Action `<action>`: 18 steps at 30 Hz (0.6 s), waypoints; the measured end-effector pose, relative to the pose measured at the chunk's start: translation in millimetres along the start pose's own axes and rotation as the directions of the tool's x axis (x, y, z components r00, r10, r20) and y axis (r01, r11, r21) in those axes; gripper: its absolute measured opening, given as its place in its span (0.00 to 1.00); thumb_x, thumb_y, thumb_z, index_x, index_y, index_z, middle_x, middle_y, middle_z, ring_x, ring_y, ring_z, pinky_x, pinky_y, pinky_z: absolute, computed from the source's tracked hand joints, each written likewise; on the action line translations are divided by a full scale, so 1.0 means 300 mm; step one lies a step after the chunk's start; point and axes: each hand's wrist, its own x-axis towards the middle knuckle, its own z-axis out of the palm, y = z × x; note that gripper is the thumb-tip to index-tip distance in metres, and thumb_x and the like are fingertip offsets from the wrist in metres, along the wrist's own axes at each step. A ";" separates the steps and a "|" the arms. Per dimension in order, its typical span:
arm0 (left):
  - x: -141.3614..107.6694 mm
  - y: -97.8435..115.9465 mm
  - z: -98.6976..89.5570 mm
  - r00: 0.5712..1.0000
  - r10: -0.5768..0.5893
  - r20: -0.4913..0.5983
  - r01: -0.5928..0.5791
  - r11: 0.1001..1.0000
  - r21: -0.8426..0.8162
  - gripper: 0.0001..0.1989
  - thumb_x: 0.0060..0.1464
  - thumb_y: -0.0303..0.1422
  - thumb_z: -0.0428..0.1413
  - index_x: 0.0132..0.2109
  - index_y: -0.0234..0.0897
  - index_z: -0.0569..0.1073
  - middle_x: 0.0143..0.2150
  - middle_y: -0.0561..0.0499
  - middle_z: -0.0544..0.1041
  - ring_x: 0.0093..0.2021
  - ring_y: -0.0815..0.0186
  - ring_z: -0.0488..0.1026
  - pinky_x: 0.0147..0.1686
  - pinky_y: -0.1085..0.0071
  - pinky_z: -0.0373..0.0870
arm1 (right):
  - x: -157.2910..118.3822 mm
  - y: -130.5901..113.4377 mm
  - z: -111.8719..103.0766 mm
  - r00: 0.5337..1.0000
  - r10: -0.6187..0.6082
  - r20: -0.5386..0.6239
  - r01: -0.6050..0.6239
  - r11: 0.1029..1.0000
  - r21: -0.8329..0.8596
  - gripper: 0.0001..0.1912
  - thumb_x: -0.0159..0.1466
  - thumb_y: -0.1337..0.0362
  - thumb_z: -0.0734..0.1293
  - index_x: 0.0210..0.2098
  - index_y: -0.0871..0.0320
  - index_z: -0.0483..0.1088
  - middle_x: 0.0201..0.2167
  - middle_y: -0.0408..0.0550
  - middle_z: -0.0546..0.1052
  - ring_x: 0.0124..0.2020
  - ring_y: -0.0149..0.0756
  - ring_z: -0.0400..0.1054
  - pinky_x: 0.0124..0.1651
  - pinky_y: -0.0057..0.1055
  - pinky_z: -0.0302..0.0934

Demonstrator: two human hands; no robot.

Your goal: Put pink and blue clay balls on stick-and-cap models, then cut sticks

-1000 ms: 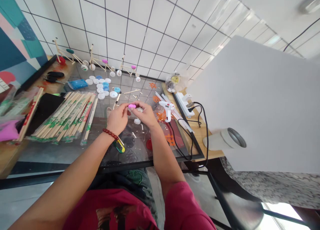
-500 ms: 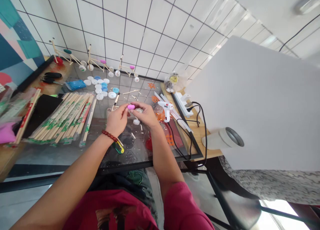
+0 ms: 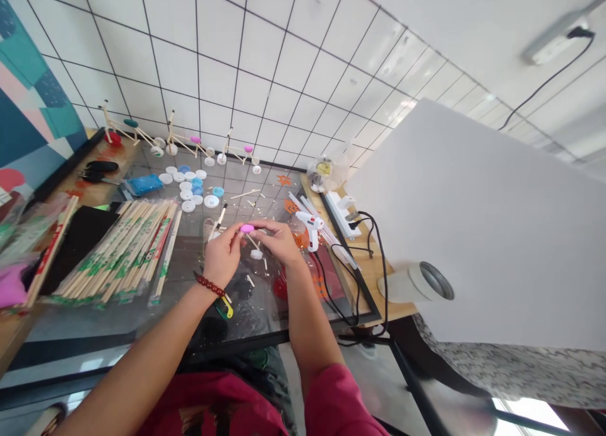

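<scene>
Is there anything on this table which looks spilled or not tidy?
Yes: small pale scraps lie scattered over the table, several near the right hand. They look untidy compared with the wrapped chopsticks, laid side by side.

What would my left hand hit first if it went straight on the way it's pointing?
Most likely the pink piece that your left hand is holding, then probably your right hand just beyond it, though depth is hard to judge here.
</scene>
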 end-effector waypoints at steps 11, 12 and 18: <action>-0.061 0.016 -0.022 0.998 -0.031 -0.062 0.025 0.994 -0.102 0.22 0.61 0.38 0.54 0.59 0.36 0.74 0.38 0.45 0.84 0.27 0.62 0.77 0.35 0.66 0.72 | 0.005 0.017 0.009 0.999 0.038 0.001 -0.038 0.999 -0.001 0.24 0.52 0.52 0.79 0.46 0.52 0.81 0.42 0.47 0.84 0.43 0.39 0.78 0.54 0.38 0.70; -0.080 0.023 -0.030 0.997 -0.047 -0.069 0.037 0.990 -0.135 0.21 0.60 0.38 0.55 0.58 0.36 0.74 0.38 0.45 0.84 0.27 0.63 0.76 0.34 0.66 0.72 | 0.005 0.019 0.010 0.999 0.033 -0.001 -0.033 0.999 0.005 0.25 0.51 0.53 0.79 0.47 0.52 0.81 0.41 0.47 0.84 0.43 0.39 0.77 0.53 0.38 0.70; -0.138 0.073 -0.046 0.913 -0.391 0.117 0.390 0.749 -0.535 0.26 0.52 0.45 0.62 0.53 0.33 0.75 0.28 0.50 0.79 0.19 0.68 0.68 0.18 0.72 0.64 | -0.003 0.009 0.012 0.999 -0.035 0.011 0.036 0.997 -0.064 0.22 0.56 0.55 0.77 0.48 0.53 0.80 0.43 0.47 0.84 0.43 0.38 0.77 0.52 0.36 0.70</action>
